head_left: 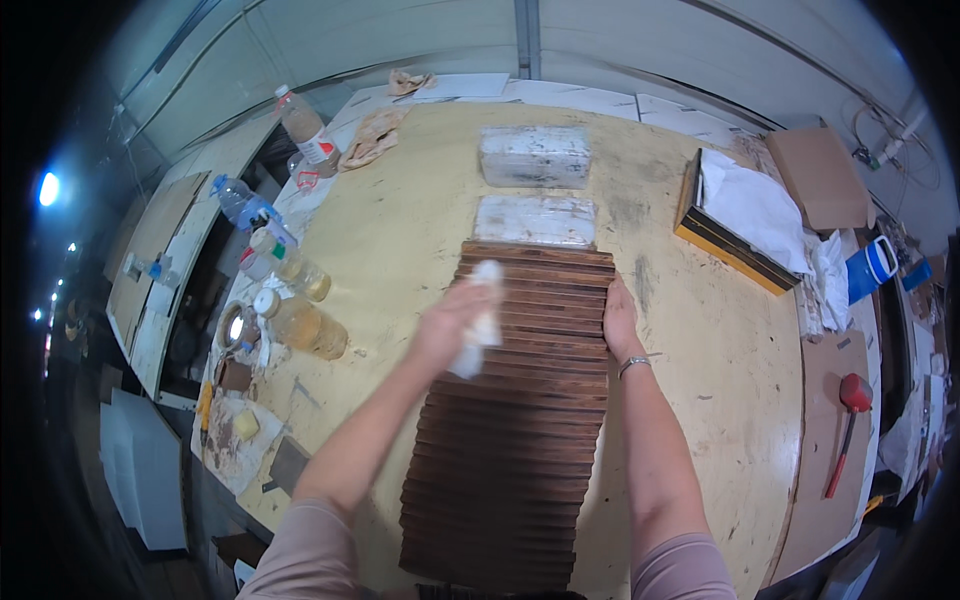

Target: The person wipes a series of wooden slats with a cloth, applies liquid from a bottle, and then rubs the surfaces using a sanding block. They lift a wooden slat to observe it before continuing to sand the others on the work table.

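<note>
Left hand (445, 322) — clenched on white rag (482, 320), pressed to slats (515, 400) at frame centre. Right hand (619, 318) — flat, released, on slats' right edge. Two wrapped white blocks (534, 156) lay above; red-labelled bottle (306, 129), upper left.

dark ribbed wood slats (510, 400), white cloth (480, 325)

Two rectangular packages wrapped in clear, cloudy plastic lie at upper centre of the frame: the farther clear-wrapped whitish block (534, 156) sits above the nearer clear-wrapped whitish block (535, 220), a narrow gap between them. At upper left, a clear plastic bottle of brownish liquid (305, 129) wears a red and white label band (318, 150). Below it, a clear plastic bottle with a blue label (240, 205) lies tilted. At upper right stands a plain brown cardboard box (820, 178).
</note>
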`<action>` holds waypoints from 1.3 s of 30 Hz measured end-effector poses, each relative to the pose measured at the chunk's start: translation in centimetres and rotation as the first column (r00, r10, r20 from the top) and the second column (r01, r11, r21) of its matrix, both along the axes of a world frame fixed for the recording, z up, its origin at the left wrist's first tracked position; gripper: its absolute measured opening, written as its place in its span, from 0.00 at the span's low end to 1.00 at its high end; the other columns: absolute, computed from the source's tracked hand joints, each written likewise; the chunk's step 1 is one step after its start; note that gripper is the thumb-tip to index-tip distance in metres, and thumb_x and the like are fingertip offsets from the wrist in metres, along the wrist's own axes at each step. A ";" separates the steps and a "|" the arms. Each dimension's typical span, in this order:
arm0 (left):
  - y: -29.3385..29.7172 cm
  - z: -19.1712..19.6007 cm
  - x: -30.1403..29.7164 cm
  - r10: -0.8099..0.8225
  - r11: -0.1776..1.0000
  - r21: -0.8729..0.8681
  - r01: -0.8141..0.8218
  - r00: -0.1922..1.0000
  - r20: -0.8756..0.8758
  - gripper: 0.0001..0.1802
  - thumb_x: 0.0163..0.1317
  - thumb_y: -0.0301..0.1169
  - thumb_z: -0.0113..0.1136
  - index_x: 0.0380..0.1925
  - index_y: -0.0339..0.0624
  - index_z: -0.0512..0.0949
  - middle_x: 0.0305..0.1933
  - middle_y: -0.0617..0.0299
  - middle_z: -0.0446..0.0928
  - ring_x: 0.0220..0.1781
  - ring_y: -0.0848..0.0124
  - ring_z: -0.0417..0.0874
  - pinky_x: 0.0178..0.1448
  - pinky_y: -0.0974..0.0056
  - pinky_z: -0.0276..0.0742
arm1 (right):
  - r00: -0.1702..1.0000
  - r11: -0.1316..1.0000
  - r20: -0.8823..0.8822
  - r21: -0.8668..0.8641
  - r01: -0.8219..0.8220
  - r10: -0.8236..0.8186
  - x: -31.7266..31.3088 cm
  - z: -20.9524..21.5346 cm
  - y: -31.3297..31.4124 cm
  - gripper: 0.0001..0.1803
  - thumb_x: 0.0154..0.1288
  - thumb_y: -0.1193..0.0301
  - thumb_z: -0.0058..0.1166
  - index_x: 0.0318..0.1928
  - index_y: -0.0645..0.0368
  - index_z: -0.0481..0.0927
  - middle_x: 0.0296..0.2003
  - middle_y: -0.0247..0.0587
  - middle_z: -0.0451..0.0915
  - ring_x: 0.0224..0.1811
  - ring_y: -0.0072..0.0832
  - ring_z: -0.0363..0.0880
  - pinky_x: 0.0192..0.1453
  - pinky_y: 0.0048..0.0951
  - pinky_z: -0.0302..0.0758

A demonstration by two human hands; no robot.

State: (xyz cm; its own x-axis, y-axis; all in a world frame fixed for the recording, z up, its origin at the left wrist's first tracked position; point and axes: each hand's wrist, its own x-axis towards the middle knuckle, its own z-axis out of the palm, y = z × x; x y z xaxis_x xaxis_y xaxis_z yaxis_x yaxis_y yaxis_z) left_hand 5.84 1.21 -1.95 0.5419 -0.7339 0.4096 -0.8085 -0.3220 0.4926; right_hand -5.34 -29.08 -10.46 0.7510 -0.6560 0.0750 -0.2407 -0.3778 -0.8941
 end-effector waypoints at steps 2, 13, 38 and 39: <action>6.7 0.8 0.6 0.165 0.982 -0.044 -0.186 0.943 -0.291 0.18 0.62 0.18 0.56 0.50 0.39 0.85 0.58 0.52 0.82 0.63 0.56 0.81 0.74 0.57 0.71 | 1.000 0.995 0.006 -0.094 0.013 -0.012 0.6 -2.0 -0.2 0.30 0.82 0.58 0.29 0.70 0.67 0.66 0.68 0.59 0.70 0.73 0.47 0.65 0.78 0.39 0.58; 30.4 2.7 -9.0 0.777 0.623 -0.027 -0.782 0.622 -0.091 0.12 0.60 0.23 0.62 0.44 0.40 0.85 0.41 0.52 0.86 0.41 0.54 0.87 0.48 0.58 0.82 | 1.000 0.967 -0.009 0.256 -0.019 0.022 -0.3 -1.0 -4.8 0.39 0.82 0.48 0.30 0.76 0.70 0.54 0.78 0.48 0.53 0.81 0.34 0.48 0.82 0.32 0.45; -2.2 5.9 -1.0 -0.033 0.982 -0.187 0.022 0.998 -0.057 0.27 0.48 0.23 0.72 0.52 0.42 0.82 0.54 0.53 0.81 0.57 0.54 0.78 0.64 0.55 0.72 | 0.997 0.998 0.051 -0.002 0.059 -0.059 -0.3 1.6 1.0 0.28 0.81 0.58 0.30 0.69 0.62 0.70 0.66 0.56 0.73 0.72 0.46 0.67 0.77 0.38 0.58; -6.0 5.5 -0.9 -0.060 0.982 -0.178 0.063 0.998 0.022 0.26 0.49 0.24 0.73 0.51 0.42 0.82 0.53 0.56 0.81 0.57 0.56 0.77 0.63 0.55 0.72 | 0.997 0.998 0.040 0.004 0.062 -0.063 -0.3 1.8 1.1 0.28 0.81 0.58 0.30 0.68 0.61 0.71 0.66 0.57 0.73 0.71 0.47 0.67 0.76 0.39 0.59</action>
